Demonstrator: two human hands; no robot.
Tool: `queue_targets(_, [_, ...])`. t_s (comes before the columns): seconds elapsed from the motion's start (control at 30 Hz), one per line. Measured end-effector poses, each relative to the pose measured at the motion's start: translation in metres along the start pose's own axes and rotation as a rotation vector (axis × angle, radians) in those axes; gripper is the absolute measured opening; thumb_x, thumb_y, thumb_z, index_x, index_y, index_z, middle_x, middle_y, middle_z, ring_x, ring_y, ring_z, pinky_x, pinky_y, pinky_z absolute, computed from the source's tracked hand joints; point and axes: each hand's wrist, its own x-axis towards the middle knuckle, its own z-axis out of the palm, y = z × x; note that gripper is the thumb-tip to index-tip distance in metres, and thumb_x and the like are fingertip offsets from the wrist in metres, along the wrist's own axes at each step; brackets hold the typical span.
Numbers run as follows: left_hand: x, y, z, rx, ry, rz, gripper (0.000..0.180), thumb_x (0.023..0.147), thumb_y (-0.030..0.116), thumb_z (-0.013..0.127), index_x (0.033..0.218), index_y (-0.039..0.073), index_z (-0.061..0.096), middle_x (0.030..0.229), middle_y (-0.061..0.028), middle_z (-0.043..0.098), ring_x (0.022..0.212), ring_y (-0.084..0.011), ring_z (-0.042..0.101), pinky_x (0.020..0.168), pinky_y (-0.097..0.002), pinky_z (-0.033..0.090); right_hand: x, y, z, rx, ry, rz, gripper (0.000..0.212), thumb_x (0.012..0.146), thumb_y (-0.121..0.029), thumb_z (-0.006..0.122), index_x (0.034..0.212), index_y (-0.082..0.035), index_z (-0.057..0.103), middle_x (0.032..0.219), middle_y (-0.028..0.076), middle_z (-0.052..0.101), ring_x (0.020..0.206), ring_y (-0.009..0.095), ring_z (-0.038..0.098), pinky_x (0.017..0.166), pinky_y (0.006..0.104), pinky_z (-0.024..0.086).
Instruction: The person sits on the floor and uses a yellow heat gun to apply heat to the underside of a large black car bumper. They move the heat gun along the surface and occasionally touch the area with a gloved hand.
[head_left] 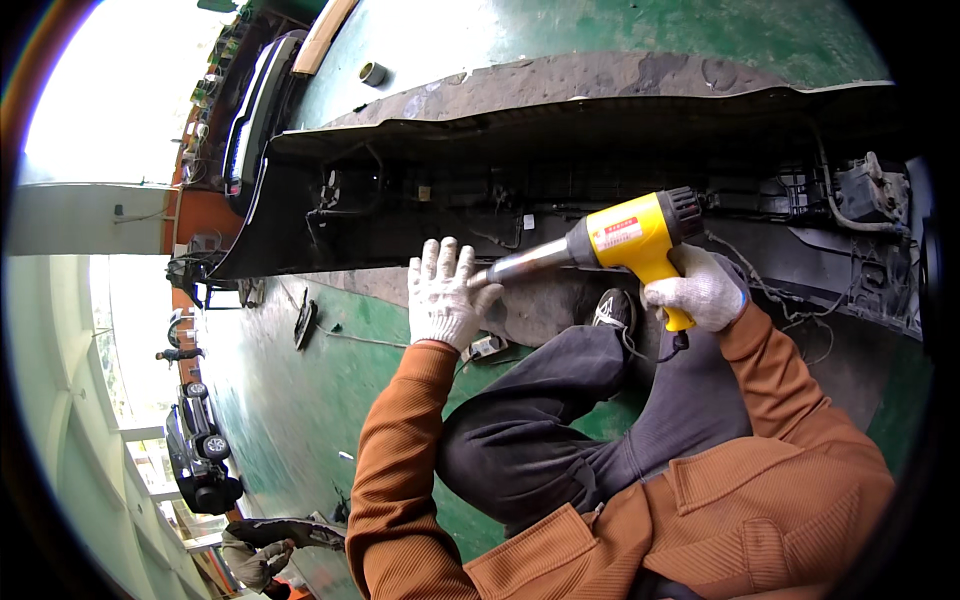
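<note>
My right hand [700, 290], in a white knit glove, is wrapped round the handle of a yellow heat gun [627, 240]. Its long metal nozzle points left, the tip close to my left hand [440, 295]. That hand is gloved too, with fingers stretched out and palm down; whether it touches the nozzle I cannot tell. Beyond both hands lies a long black car bumper [440, 140], its hollow inner side facing me. Brackets, wiring and a grey housing [872, 193] sit inside it. A cord runs from the heat gun's handle end.
My shoe [613, 310] and bent legs are between me and the bumper. A small socket block [487, 347] with a cable lies on the green floor. An open tin [372, 73] and a wooden plank [325, 35] are beyond. A dark car [200, 450] and another person [255, 562] are far left.
</note>
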Motion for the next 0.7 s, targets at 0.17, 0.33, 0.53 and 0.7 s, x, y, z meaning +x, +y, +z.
queue_targets(0.17, [-0.001, 0.02, 0.002, 0.012, -0.037, 0.062, 0.081, 0.097, 0.058, 0.07, 0.159, 0.009, 0.054, 0.167, -0.0186, 0.045, 0.16, -0.0395, 0.033, 0.13, -0.0586, 0.023, -0.005, -0.01, -0.012, -0.047, 0.005, 0.013, 0.041, 0.089, -0.017, 0.077, 0.121, 0.005, 0.063, 0.095, 0.009, 0.071, 0.073, 0.014, 0.069, 0.069, 0.0292, 0.059])
queue_targets(0.33, [0.0, 0.025, 0.012, 0.021, -0.03, 0.107, 0.079, 0.096, 0.058, 0.069, 0.157, 0.009, 0.056, 0.169, -0.0176, 0.044, 0.161, -0.0389, 0.031, 0.131, -0.059, 0.021, -0.009, -0.006, -0.013, -0.038, 0.035, -0.052, 0.042, 0.089, -0.017, 0.077, 0.122, 0.005, 0.064, 0.094, 0.009, 0.072, 0.073, 0.014, 0.069, 0.068, 0.0287, 0.059])
queue_targets(0.53, [0.005, 0.026, 0.019, 0.041, -0.042, 0.156, 0.08, 0.096, 0.059, 0.068, 0.159, 0.011, 0.055, 0.17, -0.0163, 0.043, 0.162, -0.0386, 0.031, 0.132, -0.0596, 0.019, -0.016, -0.026, -0.008, -0.142, -0.002, 0.018, 0.038, 0.087, -0.016, 0.075, 0.116, 0.005, 0.065, 0.089, 0.009, 0.07, 0.07, 0.014, 0.068, 0.066, 0.0291, 0.059])
queue_targets(0.7, [0.007, 0.03, 0.021, 0.048, -0.005, 0.205, 0.08, 0.096, 0.057, 0.069, 0.158, 0.008, 0.055, 0.17, -0.0163, 0.043, 0.162, -0.038, 0.031, 0.133, -0.0581, 0.02, -0.006, -0.024, -0.004, -0.114, 0.049, -0.073, 0.04, 0.091, -0.019, 0.076, 0.124, 0.002, 0.066, 0.095, 0.006, 0.07, 0.074, 0.013, 0.067, 0.069, 0.0282, 0.057])
